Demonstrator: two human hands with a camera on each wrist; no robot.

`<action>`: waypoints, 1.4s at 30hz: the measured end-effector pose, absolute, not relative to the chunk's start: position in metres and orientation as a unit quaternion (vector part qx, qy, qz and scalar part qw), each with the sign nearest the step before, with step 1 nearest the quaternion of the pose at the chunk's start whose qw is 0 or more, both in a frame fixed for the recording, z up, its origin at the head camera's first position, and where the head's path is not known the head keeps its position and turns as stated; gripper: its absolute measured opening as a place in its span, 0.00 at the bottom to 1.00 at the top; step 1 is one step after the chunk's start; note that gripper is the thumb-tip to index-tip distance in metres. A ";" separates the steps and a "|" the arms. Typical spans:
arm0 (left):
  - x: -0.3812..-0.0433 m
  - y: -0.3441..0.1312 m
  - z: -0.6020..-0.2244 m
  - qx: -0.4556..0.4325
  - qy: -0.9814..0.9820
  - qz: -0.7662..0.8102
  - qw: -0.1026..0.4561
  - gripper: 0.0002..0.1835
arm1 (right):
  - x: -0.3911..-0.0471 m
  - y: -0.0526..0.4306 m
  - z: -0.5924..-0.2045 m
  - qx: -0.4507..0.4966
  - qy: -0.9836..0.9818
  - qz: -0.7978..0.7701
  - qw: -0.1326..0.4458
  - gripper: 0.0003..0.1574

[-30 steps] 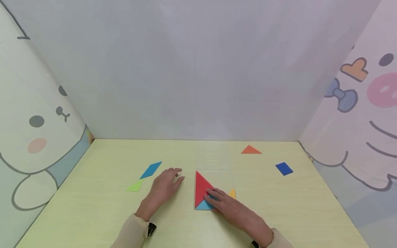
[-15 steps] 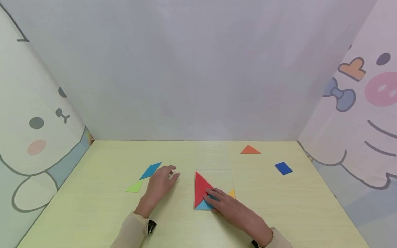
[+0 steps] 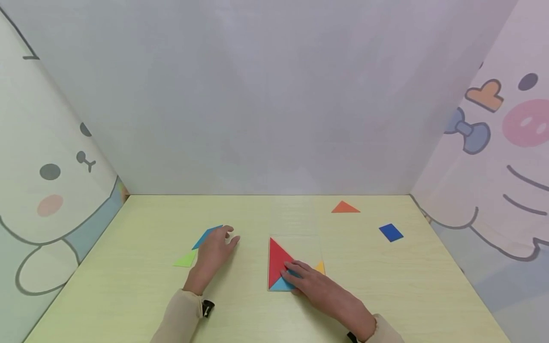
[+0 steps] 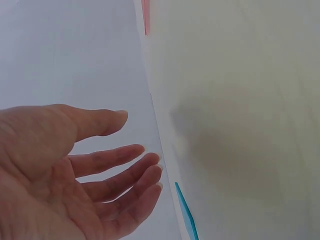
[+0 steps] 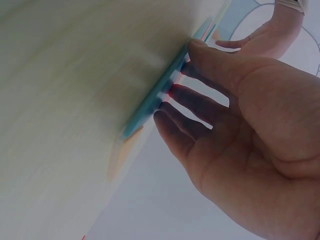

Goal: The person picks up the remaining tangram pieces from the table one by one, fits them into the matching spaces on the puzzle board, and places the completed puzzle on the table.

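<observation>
Table [image 3: 124, 295]: 7 pieces [image 3: 391, 233], 3 in tray [image 3: 310, 247]. My right hand [image 3: 321, 288], fingers extended, touches light-blue triangle [image 3: 281, 285] at tray's near edge; left hand [image 3: 212, 252] relaxed, empty, by blue parallelogram [image 3: 204, 237].

Gap between left grip [image 3: 211, 251] and red triangle [image 3: 276, 265]

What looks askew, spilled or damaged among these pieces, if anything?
Nothing stands out: no spill or damage shows. The orange triangle and dark blue piece lie flat on the table, apart from the red triangle. The right hand hides part of the light blue piece.
</observation>
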State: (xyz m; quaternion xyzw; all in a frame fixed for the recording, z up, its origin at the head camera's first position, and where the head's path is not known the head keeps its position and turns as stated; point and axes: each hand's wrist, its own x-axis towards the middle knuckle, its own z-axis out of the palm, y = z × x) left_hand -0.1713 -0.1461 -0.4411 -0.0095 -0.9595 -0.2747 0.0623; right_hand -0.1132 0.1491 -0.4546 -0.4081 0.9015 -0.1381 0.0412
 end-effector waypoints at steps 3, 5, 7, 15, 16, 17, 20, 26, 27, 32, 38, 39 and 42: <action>-0.173 -0.150 -0.438 0.000 -0.959 -0.276 0.059 0.18 | -0.113 0.149 -0.455 -0.408 0.902 -0.137 0.041 0.31; -0.175 -0.153 -0.436 0.007 -0.960 -0.274 0.060 0.19 | -0.113 0.149 -0.454 -0.408 0.902 -0.136 0.040 0.31; -0.176 -0.156 -0.436 0.014 -0.961 -0.269 0.058 0.19 | -0.113 0.149 -0.454 -0.408 0.902 -0.135 0.040 0.31; -0.181 -0.169 -0.438 0.026 -0.967 -0.253 0.036 0.23 | -0.113 0.149 -0.454 -0.410 0.901 -0.135 0.039 0.30; -0.182 -0.170 -0.439 0.027 -0.967 -0.252 0.032 0.23 | -0.113 0.149 -0.455 -0.409 0.901 -0.135 0.039 0.30; -0.183 -0.171 -0.439 0.028 -0.967 -0.252 0.027 0.23 | -0.113 0.149 -0.455 -0.409 0.901 -0.136 0.039 0.30; -0.185 -0.174 -0.439 0.033 -0.966 -0.255 0.017 0.23 | -0.113 0.149 -0.455 -0.409 0.902 -0.135 0.036 0.30; -0.188 -0.179 -0.442 0.045 -0.964 -0.262 0.020 0.23 | -0.113 0.149 -0.456 -0.411 0.901 -0.136 0.028 0.30; -0.188 -0.179 -0.443 0.045 -0.964 -0.262 0.024 0.23 | -0.113 0.149 -0.456 -0.412 0.901 -0.137 0.028 0.30; -0.190 -0.183 -0.448 0.049 -0.963 -0.263 0.031 0.23 | -0.112 0.149 -0.455 -0.411 0.901 -0.138 0.028 0.29; -0.191 -0.186 -0.449 0.057 -0.962 -0.267 0.024 0.24 | -0.112 0.149 -0.456 -0.411 0.900 -0.141 0.030 0.29; -0.191 -0.187 -0.449 0.057 -0.962 -0.266 0.024 0.24 | -0.113 0.149 -0.456 -0.411 0.900 -0.141 0.030 0.29; -0.192 -0.189 -0.450 0.063 -0.962 -0.267 0.019 0.24 | -0.113 0.149 -0.457 -0.414 0.899 -0.138 0.026 0.29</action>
